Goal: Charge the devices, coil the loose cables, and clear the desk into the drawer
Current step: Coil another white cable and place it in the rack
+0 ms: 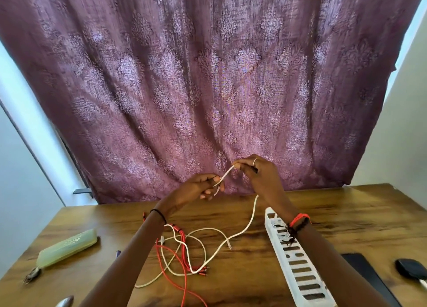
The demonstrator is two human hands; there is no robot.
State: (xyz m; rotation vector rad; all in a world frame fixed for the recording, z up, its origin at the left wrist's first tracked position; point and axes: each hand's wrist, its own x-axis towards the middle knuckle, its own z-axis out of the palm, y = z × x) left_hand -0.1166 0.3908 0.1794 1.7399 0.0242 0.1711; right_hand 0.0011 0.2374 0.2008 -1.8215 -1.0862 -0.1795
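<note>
Two hands hover over the counter [346,205] toward twelve o'clock: the left hand [203,187] and right hand [257,173] each pinch a stretch of white cable [225,176] between them. Its slack trails down to six o'clock, tangled with a red cable [183,249]. Coiling looks barely begun; the next loop probably needs that slack teased free. A white power strip [298,267] lies at four o'clock.

Purple patterned curtain [208,75] hangs in folds across the background; pale wall [404,121] flanks it at right; left wall [23,168] carries a dark bracket [82,191] beside the curtain's lower corner.
</note>
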